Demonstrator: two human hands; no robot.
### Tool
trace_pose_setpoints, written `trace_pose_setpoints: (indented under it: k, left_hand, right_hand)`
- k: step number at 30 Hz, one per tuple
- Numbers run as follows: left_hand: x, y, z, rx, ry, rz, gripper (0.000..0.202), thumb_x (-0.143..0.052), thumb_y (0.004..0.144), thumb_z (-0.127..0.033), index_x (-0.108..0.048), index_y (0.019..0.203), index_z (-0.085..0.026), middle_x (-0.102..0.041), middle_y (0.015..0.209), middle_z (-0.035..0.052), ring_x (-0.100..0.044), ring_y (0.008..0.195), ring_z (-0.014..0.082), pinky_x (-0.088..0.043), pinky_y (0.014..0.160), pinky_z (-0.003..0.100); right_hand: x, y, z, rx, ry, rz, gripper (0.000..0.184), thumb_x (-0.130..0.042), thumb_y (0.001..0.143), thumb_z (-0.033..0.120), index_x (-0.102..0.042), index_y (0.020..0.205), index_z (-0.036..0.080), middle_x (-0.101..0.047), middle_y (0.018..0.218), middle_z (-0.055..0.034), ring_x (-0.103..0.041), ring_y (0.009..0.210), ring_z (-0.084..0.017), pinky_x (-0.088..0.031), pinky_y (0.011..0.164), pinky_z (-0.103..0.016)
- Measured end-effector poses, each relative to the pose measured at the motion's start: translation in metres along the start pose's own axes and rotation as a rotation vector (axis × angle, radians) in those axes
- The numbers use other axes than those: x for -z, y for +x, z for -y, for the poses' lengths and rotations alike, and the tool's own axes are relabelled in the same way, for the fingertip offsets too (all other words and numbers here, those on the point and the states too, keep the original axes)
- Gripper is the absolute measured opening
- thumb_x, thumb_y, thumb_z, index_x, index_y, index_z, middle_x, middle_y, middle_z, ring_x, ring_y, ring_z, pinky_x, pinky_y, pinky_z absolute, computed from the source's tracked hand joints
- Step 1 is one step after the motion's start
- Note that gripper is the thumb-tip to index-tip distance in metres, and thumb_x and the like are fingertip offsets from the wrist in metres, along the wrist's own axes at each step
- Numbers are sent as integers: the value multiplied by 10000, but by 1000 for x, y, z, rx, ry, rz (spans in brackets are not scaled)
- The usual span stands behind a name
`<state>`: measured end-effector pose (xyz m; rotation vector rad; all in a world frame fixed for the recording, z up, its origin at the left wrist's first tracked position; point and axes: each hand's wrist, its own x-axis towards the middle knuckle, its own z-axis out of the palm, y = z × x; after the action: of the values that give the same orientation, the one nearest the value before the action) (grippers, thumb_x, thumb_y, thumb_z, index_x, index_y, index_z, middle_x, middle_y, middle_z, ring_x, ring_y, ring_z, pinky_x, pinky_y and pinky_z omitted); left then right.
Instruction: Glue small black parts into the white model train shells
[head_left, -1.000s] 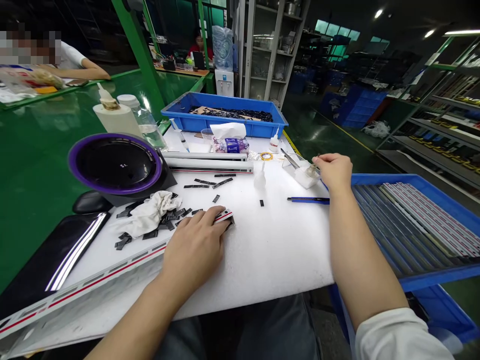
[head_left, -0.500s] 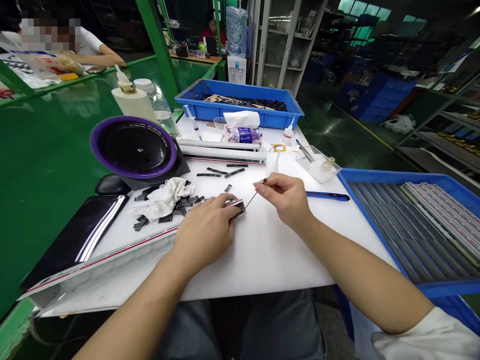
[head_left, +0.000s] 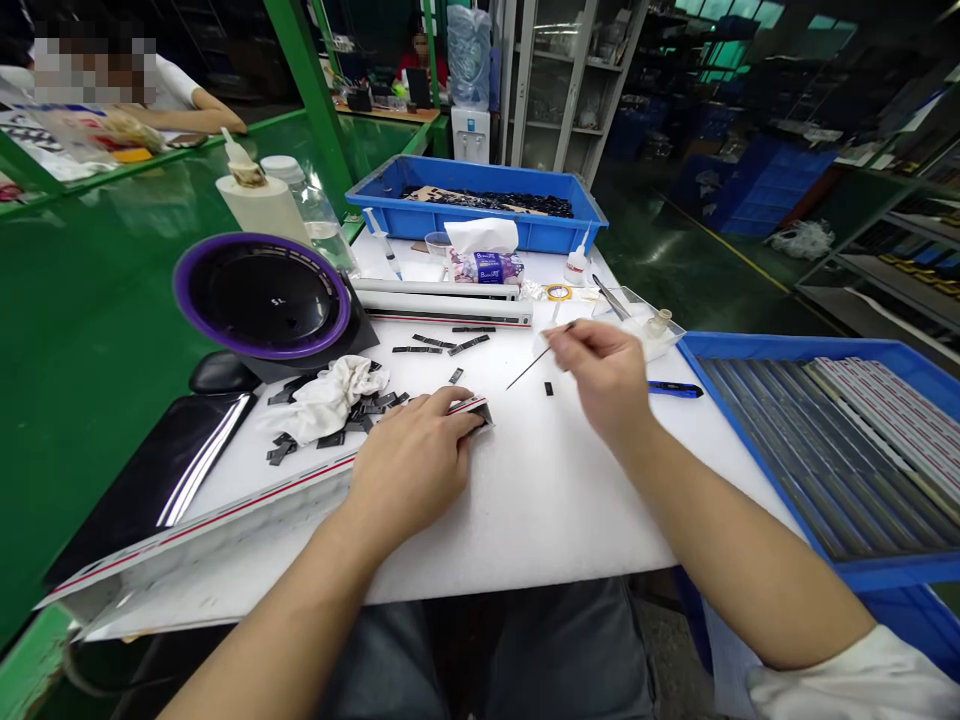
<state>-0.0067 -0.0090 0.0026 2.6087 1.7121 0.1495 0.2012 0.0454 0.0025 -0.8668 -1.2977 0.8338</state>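
My left hand (head_left: pixel 416 450) is wrapped round the near right end of a long white rail (head_left: pixel 247 510) with a red stripe. Its thumb is at the open end, and the rail slants off to the lower left. In my right hand (head_left: pixel 607 375), a thin dark needle-like rod (head_left: pixel 531 367) is pinched between thumb and fingertips. The rod's tip points down left, apart from the rail. Below that hand lies a small black piece (head_left: pixel 548 388). More black pieces (head_left: pixel 367 408) lie in a heap beside a crumpled white cloth (head_left: pixel 337 395).
A round purple-rimmed device (head_left: pixel 262 295) stands left. Behind are white bars (head_left: pixel 450 308), a tissue pack (head_left: pixel 487 267) and a blue bin (head_left: pixel 480 225) of dark parts. To the right are a blue cutter (head_left: pixel 675 390) and a blue tray (head_left: pixel 825 345) with rails. Another person sits far left.
My right hand has moved right and up with the rod, drawing its tip away from the rail's end. A small black piece now shows on the table. My left hand stays in place.
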Motion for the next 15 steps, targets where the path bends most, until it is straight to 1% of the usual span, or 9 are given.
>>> trace_pose_setpoints:
  k: [2,4,5,6,7,8,10,12,15]
  left_hand:
    - [1,1,0,-2,-1,3,372,-386,945,-249,-714,1107,-320,-580,1356,-36,-641,1034,267,-539,848,460]
    - [1,2,0,-6,2,5,381,-377,943,-258,-716,1109,-309,-570,1372,-29,-639,1049,277,-538,857,465]
    - [1,2,0,-7,4,5,385,-375,940,-261,-716,1111,-305,-567,1378,-26,-638,1056,282,-537,865,468]
    - [0,2,1,-10,4,7,389,-374,936,-266,-717,1115,-305,-566,1382,-24,-638,1062,288,-536,871,472]
    - [0,3,2,-15,2,8,391,-372,934,-275,-717,1117,-305,-566,1383,-22,-639,1067,294,-536,875,477]
    - [-1,3,4,-19,0,8,395,-369,933,-289,-717,1119,-306,-565,1385,-20,-639,1070,301,-537,877,483]
    - [-4,5,7,-31,-2,2,404,-360,934,-324,-720,1115,-306,-569,1382,-13,-646,1060,312,-541,870,494]
    - [-6,6,10,-41,3,-17,417,-350,933,-355,-724,1109,-301,-571,1380,-3,-653,1043,321,-548,851,503]
    - [-8,6,11,-50,12,-42,431,-341,927,-367,-729,1100,-297,-585,1366,7,-657,1038,329,-557,832,509]
  right_hand:
    - [30,20,5,132,-34,-215,159,-719,775,341,-660,705,211,-559,602,42,-486,540,-102,-407,557,-260]
    - [68,41,8,272,-148,-509,153,-683,786,339,-635,712,214,-526,587,53,-449,505,-98,-399,539,-260]
    - [88,51,9,318,-225,-659,162,-676,787,341,-617,699,218,-506,582,57,-440,504,-100,-408,546,-266]
    - [105,59,10,339,-311,-769,173,-668,789,343,-605,686,219,-502,593,55,-463,528,-110,-428,569,-277]
    - [120,65,9,343,-388,-850,181,-660,791,347,-602,678,219,-510,608,50,-491,558,-121,-448,599,-291]
    - [133,69,9,327,-455,-886,184,-655,791,351,-608,677,215,-522,622,44,-521,590,-132,-467,634,-305]
    - [147,73,5,272,-552,-882,189,-644,793,362,-639,702,196,-556,642,29,-564,640,-152,-489,689,-326]
    - [149,73,1,213,-627,-839,223,-630,803,380,-671,740,170,-581,648,14,-578,653,-158,-496,716,-331]
    - [144,73,-4,155,-744,-808,279,-591,836,401,-699,792,147,-625,685,-12,-583,661,-163,-496,729,-325]
